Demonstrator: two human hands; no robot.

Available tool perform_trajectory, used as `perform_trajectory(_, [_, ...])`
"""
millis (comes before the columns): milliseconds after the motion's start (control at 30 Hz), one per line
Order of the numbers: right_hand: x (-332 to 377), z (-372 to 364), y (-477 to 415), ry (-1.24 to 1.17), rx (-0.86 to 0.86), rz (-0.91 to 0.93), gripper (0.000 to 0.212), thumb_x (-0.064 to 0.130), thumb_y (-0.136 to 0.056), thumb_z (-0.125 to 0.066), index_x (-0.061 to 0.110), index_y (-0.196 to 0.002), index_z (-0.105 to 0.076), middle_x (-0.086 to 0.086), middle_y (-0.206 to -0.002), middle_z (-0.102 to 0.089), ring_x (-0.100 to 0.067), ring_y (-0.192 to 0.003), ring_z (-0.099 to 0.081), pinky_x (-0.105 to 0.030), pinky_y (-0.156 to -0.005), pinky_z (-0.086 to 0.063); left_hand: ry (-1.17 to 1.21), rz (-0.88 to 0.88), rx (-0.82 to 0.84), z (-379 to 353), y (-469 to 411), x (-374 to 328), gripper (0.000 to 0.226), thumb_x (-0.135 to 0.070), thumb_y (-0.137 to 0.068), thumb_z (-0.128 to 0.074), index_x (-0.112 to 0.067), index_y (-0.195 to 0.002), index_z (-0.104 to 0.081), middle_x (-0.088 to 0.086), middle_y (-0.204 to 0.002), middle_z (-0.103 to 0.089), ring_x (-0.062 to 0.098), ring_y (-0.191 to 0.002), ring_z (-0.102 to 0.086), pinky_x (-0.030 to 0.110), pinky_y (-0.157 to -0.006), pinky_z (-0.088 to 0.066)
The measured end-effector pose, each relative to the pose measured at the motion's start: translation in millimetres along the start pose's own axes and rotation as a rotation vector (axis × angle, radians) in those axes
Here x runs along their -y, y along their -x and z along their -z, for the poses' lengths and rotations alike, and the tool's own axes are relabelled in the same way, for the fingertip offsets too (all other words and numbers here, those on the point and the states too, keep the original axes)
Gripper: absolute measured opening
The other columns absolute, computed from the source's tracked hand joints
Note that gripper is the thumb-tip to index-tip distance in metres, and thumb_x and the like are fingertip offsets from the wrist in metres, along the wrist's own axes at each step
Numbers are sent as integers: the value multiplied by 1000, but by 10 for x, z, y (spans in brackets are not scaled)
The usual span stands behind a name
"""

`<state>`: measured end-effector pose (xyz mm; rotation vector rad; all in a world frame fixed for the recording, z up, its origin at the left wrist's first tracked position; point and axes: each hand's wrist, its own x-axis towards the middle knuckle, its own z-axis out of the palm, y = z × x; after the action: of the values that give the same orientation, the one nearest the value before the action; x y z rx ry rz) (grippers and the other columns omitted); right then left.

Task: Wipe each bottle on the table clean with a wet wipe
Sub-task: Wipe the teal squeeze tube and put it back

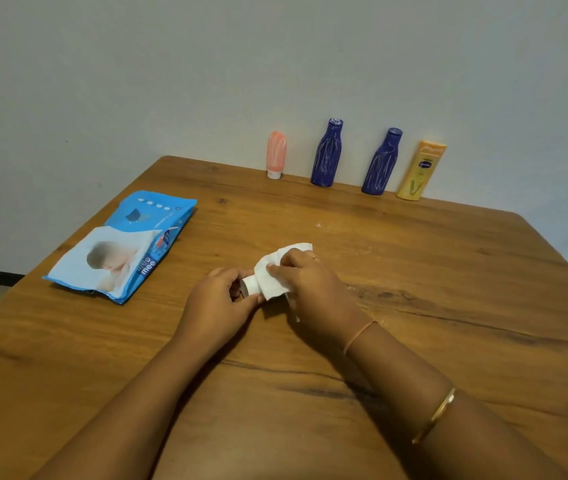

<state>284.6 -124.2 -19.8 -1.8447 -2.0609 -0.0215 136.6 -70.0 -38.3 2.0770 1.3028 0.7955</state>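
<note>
We judge the wiping step to be in hand on 1 small white bottle [249,285], held low over the middle of the surface [449,271]. Our left hand [220,303] grasps the bottle's near end, fingers curled round it, while our right hand [313,289] pinches the wipe [272,271] and presses it over the bottle's far part, so most of the bottle is hidden and only its white end shows between the 2 hands. Both hands are clenched on their loads, the left on the bottle, the right on the wipe. Beyond the bottle, against the wall, 4 more stand in a row: a pink tube [276,154], 2 blue bottles [327,154] [382,162] and a yellow bottle [421,171], all streaked with white and well apart from the hands. The wipe pack [126,244] lies to the left of the bottle. By our reckoning the task is early, with most bottles unwiped. The next move likely calls for turning the bottle in the left hand so the wipe reaches every side, then setting it down and reaching toward the row.
</note>
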Motion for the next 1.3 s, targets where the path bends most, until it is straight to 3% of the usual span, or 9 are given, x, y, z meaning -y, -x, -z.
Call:
perform_trajectory(133, [-148, 49, -39, -98, 6, -213, 35, 10, -94, -48, 14, -129, -50, -5, -125, -49, -21, -114, -47, -32, -94, -46, -8, 19, 14, 7, -10, 12, 39, -27, -76, -74, -23, -113, -62, -7, -103, -56, 7, -88, -52, 17, -69, -43])
perform_trajectory(300, [-91, 63, -50, -35, 104, -237, 47, 4, -93, -42, 13, -139, -39, -5, -150, -32, -19, -137, -30, -28, -111, -23, -25, 10, -1, -3, -22, 10, 37, -27, -76, -73, -22, -112, -63, -7, -100, -55, 6, -85, -50, 16, -66, -41])
perform_trajectory(467, [80, 16, -32, -87, 87, -50, 43, 1, -89, -45, 12, -130, -51, -7, -141, -46, -22, -129, -42, -30, -104, -32, 19, -2, 4, -5, -24, 11, 32, -25, -79, -71, -22, -110, -65, -3, -103, -59, 10, -87, -54, 26, -73, -47])
perform_trajectory(667, [-158, 258, -208, -207, 38, -313, 26, 7, -92, -49, 18, -111, -62, -3, -108, -64, -15, -96, -57, -24, -75, -47, 19, 8, 11, 2, -10, 9, 33, -25, -75, -75, -22, -107, -65, -4, -100, -58, 9, -87, -53, 24, -72, -45])
perform_trajectory(767, [-170, 456, -261, -318, 106, -357, 18, 17, -90, -56, 21, -107, -52, 0, -111, -59, -13, -94, -53, -21, -66, -48, 18, 4, 10, 5, -9, 14, 33, -25, -75, -74, -22, -106, -65, -4, -99, -58, 10, -87, -53, 25, -73, -46])
perform_trajectory(967, [-171, 526, -394, -495, 214, -431, 33, 29, -81, -68, 18, -107, -51, 5, -101, -53, -11, -84, -54, -27, -71, -51, 30, -4, 15, 2, -1, 12, 35, -23, -75, -74, -20, -109, -65, -4, -99, -57, 13, -89, -54, 30, -78, -48])
perform_trajectory(1067, [-174, 333, -474, -316, 190, -410, 47, 33, -74, -74, 19, -110, -46, 2, -107, -53, -12, -89, -50, -25, -71, -47, 15, -3, 12, 2, 1, 13, 35, -24, -76, -74, -21, -110, -64, -6, -98, -55, 12, -90, -53, 27, -76, -45])
perform_trajectory(1200, [-194, 205, -495, -118, -9, -305, 59, 38, -68, -78, 21, -113, -44, 1, -116, -50, -14, -99, -48, -29, -81, -46, 3, -1, 14, 1, -4, 16, 34, -25, -76, -73, -22, -109, -64, -8, -97, -53, 11, -90, -52, 26, -74, -43])
perform_trajectory(1300, [-161, 190, -424, 20, -31, -117, 34, 31, -83, -65, 21, -112, -51, 2, -119, -49, -15, -107, -46, -24, -86, -38, 8, -6, 19, -5, -9, 29, 33, -25, -76, -73, -21, -108, -65, -6, -97, -55, 12, -89, -53, 28, -76, -46])
